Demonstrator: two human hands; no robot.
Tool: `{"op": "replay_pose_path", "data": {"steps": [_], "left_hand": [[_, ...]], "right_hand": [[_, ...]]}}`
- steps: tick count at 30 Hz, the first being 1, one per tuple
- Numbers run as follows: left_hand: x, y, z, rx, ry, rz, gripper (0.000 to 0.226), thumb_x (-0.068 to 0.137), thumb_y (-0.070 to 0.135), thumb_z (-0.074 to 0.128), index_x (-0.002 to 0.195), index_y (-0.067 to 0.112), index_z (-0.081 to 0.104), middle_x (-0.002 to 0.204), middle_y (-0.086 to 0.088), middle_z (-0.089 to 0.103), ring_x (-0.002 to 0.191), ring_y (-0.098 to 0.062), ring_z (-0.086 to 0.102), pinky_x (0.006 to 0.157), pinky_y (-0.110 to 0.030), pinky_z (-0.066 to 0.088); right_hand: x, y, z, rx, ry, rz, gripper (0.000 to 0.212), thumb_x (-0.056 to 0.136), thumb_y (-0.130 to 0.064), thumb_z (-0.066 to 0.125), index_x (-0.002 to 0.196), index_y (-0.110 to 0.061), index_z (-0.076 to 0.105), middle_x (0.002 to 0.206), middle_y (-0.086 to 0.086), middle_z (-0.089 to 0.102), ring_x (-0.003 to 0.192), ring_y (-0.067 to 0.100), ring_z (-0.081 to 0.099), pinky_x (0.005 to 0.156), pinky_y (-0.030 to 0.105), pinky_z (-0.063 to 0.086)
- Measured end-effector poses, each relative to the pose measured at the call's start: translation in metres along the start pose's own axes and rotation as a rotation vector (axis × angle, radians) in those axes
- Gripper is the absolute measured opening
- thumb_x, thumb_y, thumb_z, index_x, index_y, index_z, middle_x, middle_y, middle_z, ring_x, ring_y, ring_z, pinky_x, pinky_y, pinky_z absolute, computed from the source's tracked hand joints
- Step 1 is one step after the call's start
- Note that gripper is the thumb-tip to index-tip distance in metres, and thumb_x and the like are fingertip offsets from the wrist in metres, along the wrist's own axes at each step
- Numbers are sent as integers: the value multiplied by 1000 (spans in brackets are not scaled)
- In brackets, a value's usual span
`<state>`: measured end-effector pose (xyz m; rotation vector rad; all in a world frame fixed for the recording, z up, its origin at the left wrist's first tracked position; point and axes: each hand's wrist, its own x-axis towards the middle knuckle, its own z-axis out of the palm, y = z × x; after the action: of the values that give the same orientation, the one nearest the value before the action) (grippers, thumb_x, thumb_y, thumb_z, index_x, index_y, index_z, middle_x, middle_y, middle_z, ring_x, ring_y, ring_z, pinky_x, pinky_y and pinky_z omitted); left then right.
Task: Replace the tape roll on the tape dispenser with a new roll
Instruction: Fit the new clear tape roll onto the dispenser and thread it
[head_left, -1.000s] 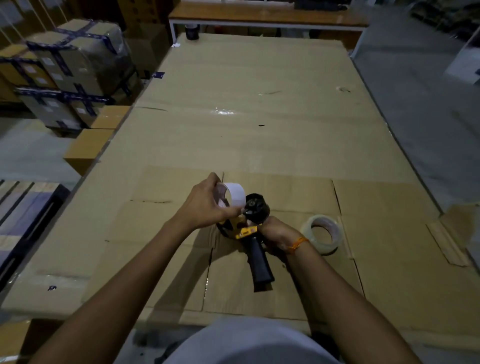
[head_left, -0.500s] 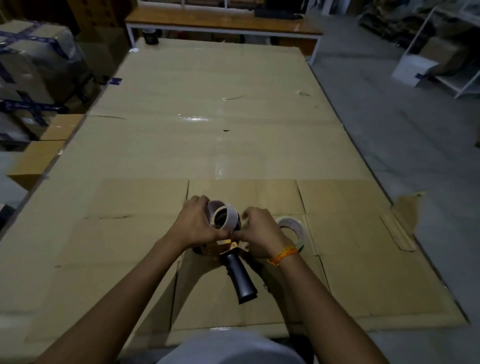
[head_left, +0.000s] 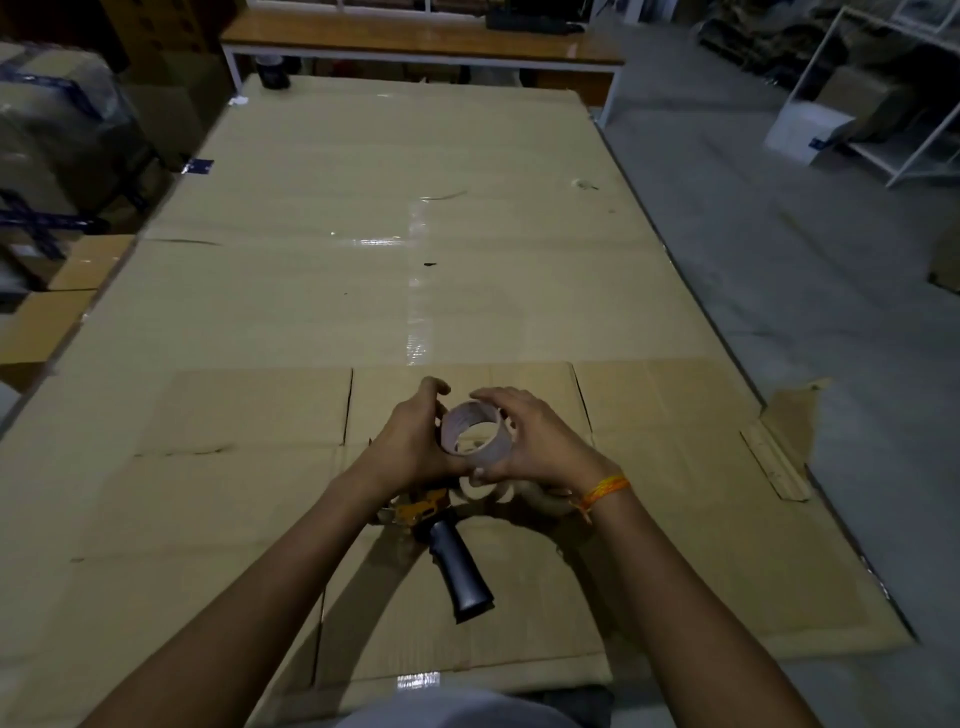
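Observation:
A pale, nearly bare tape roll (head_left: 475, 434) is held up between both hands, its open core facing me. My left hand (head_left: 410, 441) grips its left side and my right hand (head_left: 535, 441) cups its right side. Just below them the tape dispenser (head_left: 460, 566) lies on the cardboard, its black handle pointing toward me and to the right, its yellow body partly hidden under my left wrist. A second, clear tape roll (head_left: 545, 501) lies flat beside the dispenser, mostly hidden under my right wrist.
A flattened cardboard sheet (head_left: 675, 519) lies on the long cardboard-covered table (head_left: 415, 208). A dark cup (head_left: 274, 73) stands at the far left corner before a wooden bench (head_left: 415, 41). Taped boxes (head_left: 52, 156) are stacked at left; a white shelf (head_left: 883, 130) stands at right.
My right hand has left the dispenser and joined the left on the pale roll. Both hands have raised that roll above the dispenser, which now lies untouched.

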<state>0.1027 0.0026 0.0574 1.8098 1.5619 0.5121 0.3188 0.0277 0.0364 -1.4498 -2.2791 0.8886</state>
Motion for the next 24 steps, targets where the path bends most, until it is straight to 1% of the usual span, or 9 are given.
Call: {"op": "replay_pose_path", "data": {"steps": [2,4,7,11,15,18,20,22,24], "left_hand": [[-1,3,0,-104,-9,-4,121,60,38,103,155,17,31,128,4,62,103,-15,72,91,-37,64],[-3,1,1,-131,-9,10,119,63,38,102,157,17,32,134,4,62,108,-14,70,94,-36,63],[-6,-6,6,-113,3,22,99,74,37,96,153,16,40,132,3,65,106,-11,69,94,-35,63],[-14,-17,14,-110,6,38,73,84,28,90,144,15,51,123,3,69,106,-12,70,96,-37,62],[-21,-28,20,-98,37,72,54,85,21,88,131,13,61,112,4,72,98,-7,71,89,-35,62],[-27,-35,25,-81,64,111,45,85,17,88,123,12,65,106,6,73,95,-1,68,81,-21,57],[-32,-40,27,-81,64,109,41,85,19,88,120,16,67,105,8,72,93,1,68,75,-13,54],[-38,-48,29,-89,71,96,35,86,19,87,115,18,68,102,10,72,94,0,67,72,-9,51],[-46,-55,30,-95,93,83,33,86,19,87,114,19,70,100,10,72,94,-1,67,70,-10,50]], "right_hand": [[4,7,-9,39,52,36,100,60,-48,98,147,-26,54,140,-7,61,126,12,57,107,37,53],[11,19,-17,35,116,107,94,58,-47,97,140,-26,57,132,-6,64,120,15,61,101,39,56],[23,38,-27,-26,174,253,92,54,-49,95,132,-22,57,124,3,62,120,26,58,94,45,57],[29,61,-30,-54,168,451,87,50,-47,95,120,-15,54,112,9,58,117,33,53,86,46,57],[37,83,-21,20,177,496,89,43,-58,91,112,-15,54,113,9,66,111,33,63,80,43,59],[33,81,-20,89,194,503,83,60,-41,100,123,-11,54,120,7,67,109,28,66,77,33,50],[26,79,-20,165,184,497,94,68,-38,98,142,-7,49,132,9,63,118,26,62,85,32,47],[13,73,-21,223,205,509,108,68,-49,96,152,-9,41,142,7,59,128,27,60,95,35,51],[-8,66,-19,242,259,545,120,60,-69,93,153,-18,38,146,4,56,132,27,57,103,43,55]]}}
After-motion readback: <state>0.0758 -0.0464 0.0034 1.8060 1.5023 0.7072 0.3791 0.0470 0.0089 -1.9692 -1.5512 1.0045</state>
